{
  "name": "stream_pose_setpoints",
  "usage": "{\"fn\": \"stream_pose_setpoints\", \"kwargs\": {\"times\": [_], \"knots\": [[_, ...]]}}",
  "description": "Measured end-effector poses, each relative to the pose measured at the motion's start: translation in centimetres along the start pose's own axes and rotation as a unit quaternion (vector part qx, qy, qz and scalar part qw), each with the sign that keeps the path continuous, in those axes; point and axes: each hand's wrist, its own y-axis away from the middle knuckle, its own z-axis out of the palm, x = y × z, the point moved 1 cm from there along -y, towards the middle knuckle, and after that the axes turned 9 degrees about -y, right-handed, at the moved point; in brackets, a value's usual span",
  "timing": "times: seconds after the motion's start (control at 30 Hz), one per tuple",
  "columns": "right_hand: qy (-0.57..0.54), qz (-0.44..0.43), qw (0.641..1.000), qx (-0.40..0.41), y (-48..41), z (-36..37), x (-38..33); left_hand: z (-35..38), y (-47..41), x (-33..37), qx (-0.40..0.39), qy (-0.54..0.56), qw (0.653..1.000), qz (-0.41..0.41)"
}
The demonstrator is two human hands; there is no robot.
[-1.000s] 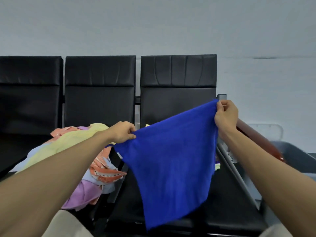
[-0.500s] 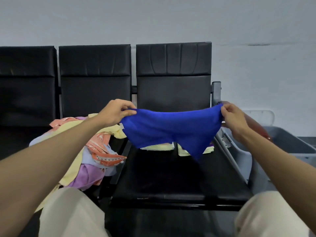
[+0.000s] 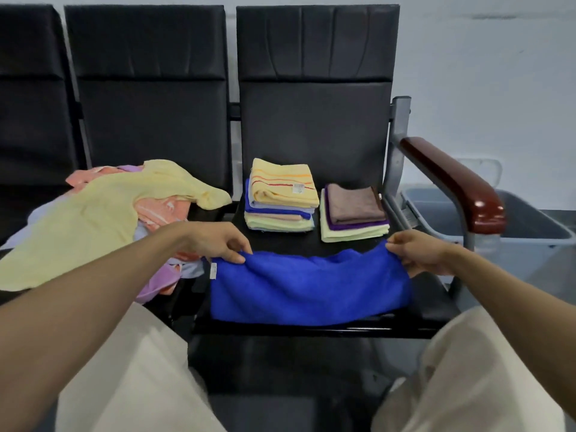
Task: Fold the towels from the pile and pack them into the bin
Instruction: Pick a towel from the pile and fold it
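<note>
Lowered since earlier: blue towel [image 3: 308, 288], now flat on black seat [image 3: 433, 294]. Left hand [image 3: 218, 241] and right hand [image 3: 417, 251] pinch its far corners.

bin [image 3: 530, 221] half behind armrest [image 3: 452, 179], label [image 3: 213, 271] unreadable

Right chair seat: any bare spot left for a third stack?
Bare seat: the front right corner, between the blue towel and the armrest; a thin strip between the towel and the left stack and right stack; a slim gap between those stacks. Crowded: the towel pile heaps up just left; left hand and right hand pinch the blue towel's far corners.
</note>
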Motion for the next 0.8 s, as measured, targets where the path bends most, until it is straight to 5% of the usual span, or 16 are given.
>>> {"fn": "stream_pose_setpoints", "kwargs": {"times": [0.27, 0.43, 0.57, 0.67, 0.8], "knots": [[0.057, 0.002, 0.992, 0.111, -5.5, 0.2, 0.7, -1.7, -5.8, -2.4, 0.026, -0.026, 0.998, -0.059], [0.178, 0.018, 0.976, 0.124, -7.7, 1.3, 1.4, 0.5, -8.9, -4.5, 0.06, -0.094, 0.989, -0.093], [0.34, -0.065, 0.928, 0.135, -9.0, 1.3, 0.9, 2.3, -9.4, -6.0, 0.127, -0.073, 0.982, -0.118], [0.36, -0.155, 0.917, 0.072, -9.7, 2.4, 0.3, 2.9, -9.1, -7.0, 0.141, -0.084, 0.979, -0.125], [0.435, -0.127, 0.89, -0.038, -11.2, 3.8, 0.8, 2.9, -9.0, -7.1, 0.088, -0.129, 0.977, -0.144]]}}
